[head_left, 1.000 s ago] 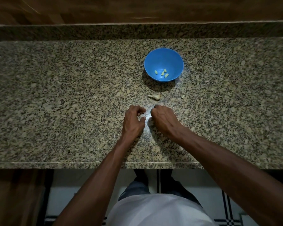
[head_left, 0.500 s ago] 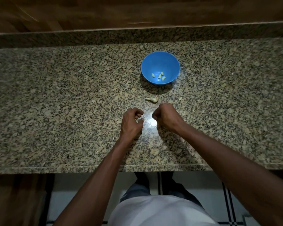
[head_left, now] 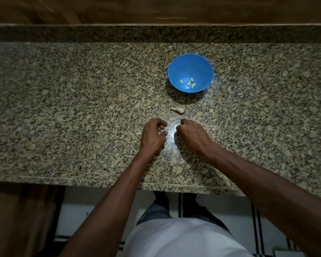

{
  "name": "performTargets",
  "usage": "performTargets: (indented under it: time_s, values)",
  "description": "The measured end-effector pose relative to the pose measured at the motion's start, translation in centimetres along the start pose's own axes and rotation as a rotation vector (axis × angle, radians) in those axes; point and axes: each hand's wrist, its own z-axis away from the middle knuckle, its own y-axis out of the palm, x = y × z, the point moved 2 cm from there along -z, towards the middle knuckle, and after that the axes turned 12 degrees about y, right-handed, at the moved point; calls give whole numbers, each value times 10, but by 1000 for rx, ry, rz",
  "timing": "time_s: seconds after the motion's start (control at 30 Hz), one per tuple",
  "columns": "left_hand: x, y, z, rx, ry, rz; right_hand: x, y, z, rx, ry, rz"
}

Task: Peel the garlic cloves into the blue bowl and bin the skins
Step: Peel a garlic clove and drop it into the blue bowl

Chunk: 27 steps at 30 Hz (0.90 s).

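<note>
The blue bowl (head_left: 190,73) is set on the granite counter (head_left: 63,108), and four peeled cloves (head_left: 188,83) are seen lying inside it. Just on the near side of the bowl, an unpeeled garlic clove (head_left: 178,109) is left on the counter, untouched and apart from all fingers. Nearer than that clove, the left hand (head_left: 152,135) and the right hand (head_left: 192,135) are held side by side with fingers curled. Whether anything is pinched in either hand cannot be told. A small scrap of skin (head_left: 211,110) is seen to the right of the unpeeled clove.
</note>
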Motion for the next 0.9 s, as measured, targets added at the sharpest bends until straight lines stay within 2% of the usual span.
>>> performTargets:
  time_s: [0.07,0.1,0.23,0.27,0.33,0.53,0.67,0.77,0.9]
  values:
    - [-2,-1,-1,9,-16,3,-5,-2,-3,16,62,-113]
    - [-4,-2,-1,10,-31,22,-10,-4,-7,38,137,-250]
    - [-15,-6,1,-25,-161,241,-26,-6,-5,248,457,-1114]
    - [-17,-6,2,-29,-167,315,-25,-6,-1,284,493,-1265]
    - [-24,-6,4,-25,-151,451,-21,-3,5,309,511,-1385]
    - [-26,1,4,-82,-222,533,-20,6,4,216,552,-1306]
    - [-28,4,6,-77,-256,404,-13,0,3,125,532,-1098]
    - [-32,6,7,-25,-351,381,-8,-5,4,-25,438,-905]
    - [-37,-1,4,145,-506,575,-6,-5,8,-154,235,-637]
